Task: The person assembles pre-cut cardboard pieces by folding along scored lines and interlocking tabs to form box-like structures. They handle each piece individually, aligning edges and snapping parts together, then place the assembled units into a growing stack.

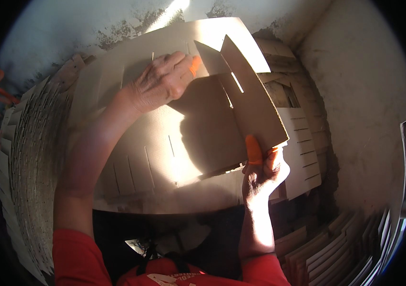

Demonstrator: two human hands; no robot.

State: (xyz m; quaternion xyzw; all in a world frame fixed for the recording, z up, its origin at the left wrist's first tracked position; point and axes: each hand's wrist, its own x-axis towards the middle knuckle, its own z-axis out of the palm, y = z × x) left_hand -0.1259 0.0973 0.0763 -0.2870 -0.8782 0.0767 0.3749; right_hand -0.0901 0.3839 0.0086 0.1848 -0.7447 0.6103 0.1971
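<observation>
- Slotted cardbd panel (256,105): tilted up off the work surface, R of centre; long axis runs far-L to near-R, w/ a lit slit along approx the same line.
- R hand (266,175): nearer one, right at panel's near end; pinched, thumb w/ orange cover (254,150) on the face, other fingers at/under the edge, so it has hold of that corner. Panel extends away from it, fwd & a bit L.
- L hand (164,81): to the L of panel's far half, apart from its main face; fingers half curled, orange cover (195,66) on one tip pointing R twd the panel. Can't tell if it grips anything; inner side hidden.
- Flat cardbd (212,131): btwn the hands, mostly in shadow, just L of panel; join to panel unclear.
- Pale slit board (133,167): nearer & L, partly sunlit, below L forearm.
- Slotted strips (303,148): just beyond panel, R side.
- Cardbd stacks: big one far L (36,133), another low R (331,252).
- Wall (365,86): R, beyond the lot.
</observation>
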